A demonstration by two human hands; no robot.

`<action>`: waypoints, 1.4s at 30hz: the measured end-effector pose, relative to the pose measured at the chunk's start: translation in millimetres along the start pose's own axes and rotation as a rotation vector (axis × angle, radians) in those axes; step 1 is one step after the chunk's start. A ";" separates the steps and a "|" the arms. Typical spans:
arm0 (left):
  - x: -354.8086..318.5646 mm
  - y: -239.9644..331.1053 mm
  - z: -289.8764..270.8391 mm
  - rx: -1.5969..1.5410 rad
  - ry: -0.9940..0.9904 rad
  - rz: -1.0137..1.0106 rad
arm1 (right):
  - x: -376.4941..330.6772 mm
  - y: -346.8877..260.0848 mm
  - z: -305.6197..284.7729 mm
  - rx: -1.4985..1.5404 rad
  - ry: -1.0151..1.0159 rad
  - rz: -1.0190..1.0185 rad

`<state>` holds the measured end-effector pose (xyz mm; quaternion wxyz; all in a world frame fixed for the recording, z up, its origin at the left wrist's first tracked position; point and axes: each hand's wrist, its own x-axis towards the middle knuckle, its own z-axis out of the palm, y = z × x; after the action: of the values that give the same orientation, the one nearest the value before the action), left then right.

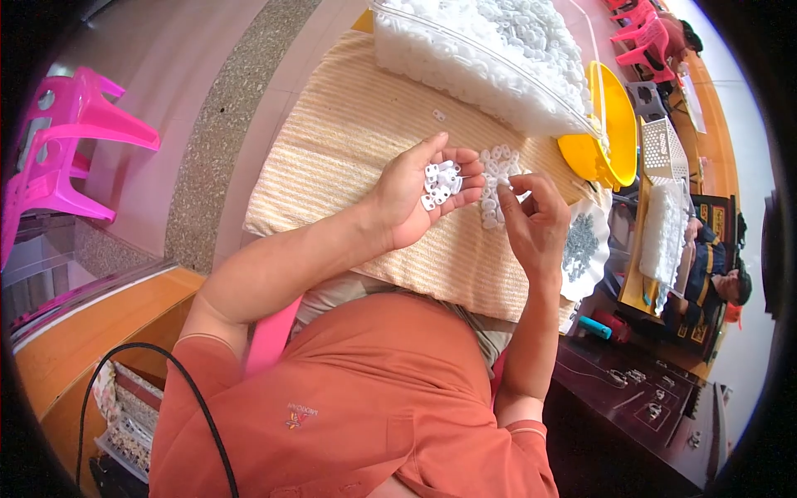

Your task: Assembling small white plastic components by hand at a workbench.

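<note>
Palm up and cupped, my left hand [397, 197] holds a small heap of white plastic pieces [442, 186] with dark spots or holes. To its right, my right hand [538, 222] pinches thumb and fingers together over the cloth. What sits in that pinch is too small to make out. Beneath and beside those fingertips, several white ring-shaped pieces [490, 214] lie in a cluster on the striped cream cloth [324, 158]. One loose white piece [438, 115] rests farther off on the cloth.
A clear bin [448, 76] full of white pieces stands at the far side, beside a yellow basin [621, 141]. Right of my right hand is a white scalloped dish [599, 264] with dark grey bits. Pink chairs [83, 124] stand left; another person [706, 274] sits at right.
</note>
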<state>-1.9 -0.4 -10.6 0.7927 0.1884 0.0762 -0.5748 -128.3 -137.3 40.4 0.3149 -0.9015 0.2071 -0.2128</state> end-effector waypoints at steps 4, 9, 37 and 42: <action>2.5 -2.2 -3.7 -0.007 -0.022 -0.011 | -1.7 11.9 -3.6 -0.166 -0.014 0.004; 2.0 -3.7 -4.4 0.022 0.004 -0.030 | 1.9 -5.0 -3.7 -0.055 -0.046 0.009; -3.2 -2.1 2.6 0.166 0.033 -0.050 | -9.1 -21.3 18.3 0.241 -0.159 -0.217; -2.2 -1.7 -4.1 0.151 0.029 -0.032 | -14.2 -27.4 25.5 0.012 -0.241 -0.330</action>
<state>-3.9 2.7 -14.0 0.7658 0.2547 0.0469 -0.5887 -120.3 -98.3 36.6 0.3036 -0.9402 0.0160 -0.1534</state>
